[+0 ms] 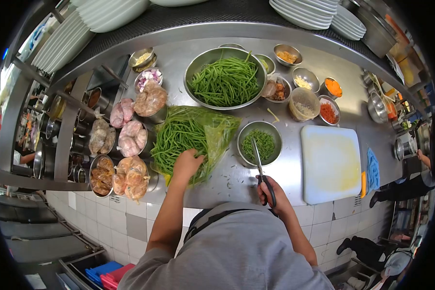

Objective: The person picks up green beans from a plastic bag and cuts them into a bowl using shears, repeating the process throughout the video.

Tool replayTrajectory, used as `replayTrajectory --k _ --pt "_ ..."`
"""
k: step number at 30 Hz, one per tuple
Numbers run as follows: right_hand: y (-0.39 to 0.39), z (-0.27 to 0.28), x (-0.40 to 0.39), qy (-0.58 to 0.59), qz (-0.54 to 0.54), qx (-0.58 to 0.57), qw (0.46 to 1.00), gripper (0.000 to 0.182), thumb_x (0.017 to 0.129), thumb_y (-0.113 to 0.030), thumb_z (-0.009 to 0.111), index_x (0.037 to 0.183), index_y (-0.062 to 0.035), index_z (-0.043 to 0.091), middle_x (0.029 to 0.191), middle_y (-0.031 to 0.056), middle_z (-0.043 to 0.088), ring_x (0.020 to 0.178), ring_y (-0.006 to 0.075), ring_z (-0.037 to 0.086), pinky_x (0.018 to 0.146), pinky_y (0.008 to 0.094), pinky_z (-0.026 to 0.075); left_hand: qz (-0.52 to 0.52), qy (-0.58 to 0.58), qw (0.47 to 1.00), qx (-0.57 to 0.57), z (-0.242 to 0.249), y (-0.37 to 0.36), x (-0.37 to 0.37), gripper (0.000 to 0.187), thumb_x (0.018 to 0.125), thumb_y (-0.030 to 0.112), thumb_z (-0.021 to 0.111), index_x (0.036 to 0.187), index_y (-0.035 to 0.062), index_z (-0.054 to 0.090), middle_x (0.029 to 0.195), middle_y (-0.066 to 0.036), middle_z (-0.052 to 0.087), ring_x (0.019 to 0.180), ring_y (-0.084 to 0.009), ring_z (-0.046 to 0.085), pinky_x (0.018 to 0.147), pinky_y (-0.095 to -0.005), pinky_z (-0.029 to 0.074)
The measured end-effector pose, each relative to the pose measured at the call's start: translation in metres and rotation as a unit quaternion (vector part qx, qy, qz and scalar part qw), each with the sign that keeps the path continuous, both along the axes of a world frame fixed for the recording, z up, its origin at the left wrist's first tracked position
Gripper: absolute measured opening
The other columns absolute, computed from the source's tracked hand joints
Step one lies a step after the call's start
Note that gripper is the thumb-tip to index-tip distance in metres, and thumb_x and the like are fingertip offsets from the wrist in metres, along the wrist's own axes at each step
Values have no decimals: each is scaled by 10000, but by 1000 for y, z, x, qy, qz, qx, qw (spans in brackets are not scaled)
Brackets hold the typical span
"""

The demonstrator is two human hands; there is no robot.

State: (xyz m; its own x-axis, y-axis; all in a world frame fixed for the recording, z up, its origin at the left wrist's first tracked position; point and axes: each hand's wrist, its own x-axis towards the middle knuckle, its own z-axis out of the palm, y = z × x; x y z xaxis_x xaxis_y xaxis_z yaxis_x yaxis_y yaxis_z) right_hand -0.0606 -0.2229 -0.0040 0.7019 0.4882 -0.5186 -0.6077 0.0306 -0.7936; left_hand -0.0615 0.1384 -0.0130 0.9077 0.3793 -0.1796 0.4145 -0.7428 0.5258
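Observation:
My left hand reaches onto a heap of long green beans in an open yellow-green plastic bag. Its fingers are curled in at the beans, and the fingertips are partly hidden. My right hand grips black-handled scissors, whose blades point away from me into a small steel bowl. Finely cut green beans lie in that bowl. Behind the bag stands a large steel bowl heaped with whole green beans. Green scraps are scattered on the steel table.
A white cutting board lies at right, beside a blue cloth and an orange handle. Small bowls of orange slices and red shreds stand behind it. Bagged meat lines the left. A plate shelf overhangs the back.

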Motion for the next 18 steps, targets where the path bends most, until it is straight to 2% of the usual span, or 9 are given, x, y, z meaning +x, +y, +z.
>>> replayTrajectory --k 4,5,6,8,9,11,14,16,18 --pt "-7 5 -4 9 8 16 1000 443 1055 -320 647 1396 -60 537 819 -21 532 676 84 498 584 252 437 29 -54 996 -70 36 28 -5 440 932 396 740 928 -36 657 844 -263 696 751 -459 625 732 -496 501" --pt "-9 5 -3 11 15 27 999 456 1048 -324 654 1402 -62 533 820 -20 532 676 86 501 587 255 437 12 -84 994 -72 40 35 -6 386 980 339 727 896 -24 624 726 -151 639 636 -315 562 651 -432 460" --pt "-10 4 -4 10 15 28 999 456 1048 -324 654 1402 -62 533 820 -20 532 676 86 501 587 255 437 12 -84 994 -71 46 35 -6 386 980 339 727 896 -24 624 726 -151 639 636 -315 562 651 -432 460" --pt "-11 1 -6 -10 64 30 997 523 1035 -332 669 1455 -68 504 839 -32 514 712 82 490 631 251 423 -18 -136 963 -233 56 34 -5 322 1011 284 719 889 4 619 689 5 531 636 -119 476 607 -335 414" --pt "-9 6 -4 -10 64 30 997 523 1035 -332 669 1455 -68 504 839 -32 514 712 82 490 631 251 423 -17 -136 963 -233 60 29 -5 322 1011 284 719 889 4 619 689 5 531 636 -119 476 607 -335 414" --pt "-3 15 -2 -100 151 16 983 704 994 -442 713 1522 -60 446 946 -2 534 794 113 496 731 273 434 -39 -131 938 -318 62 8 -1 278 1022 248 718 881 33 613 723 84 439 699 -31 386 600 -267 356" --pt "3 19 0 -94 169 8 981 763 974 -470 735 1548 -77 421 970 -9 530 835 110 486 772 268 423 -67 -102 923 -364 59 -20 7 267 1023 265 713 903 41 631 732 89 475 690 -40 398 607 -267 365" --pt "4 24 2 -108 169 -15 979 758 973 -478 735 1545 -86 426 976 -10 538 847 112 497 783 278 431 -91 -118 925 -349 64 -42 12 259 1029 241 704 860 70 607 726 102 448 672 -34 373 580 -256 330" --pt "3 30 2 -54 138 -12 989 709 993 -450 716 1537 -90 438 979 -10 544 849 118 510 783 287 440 -133 -88 932 -324 62 -55 15 268 1022 252 709 855 66 612 714 85 449 677 -42 386 583 -260 338"
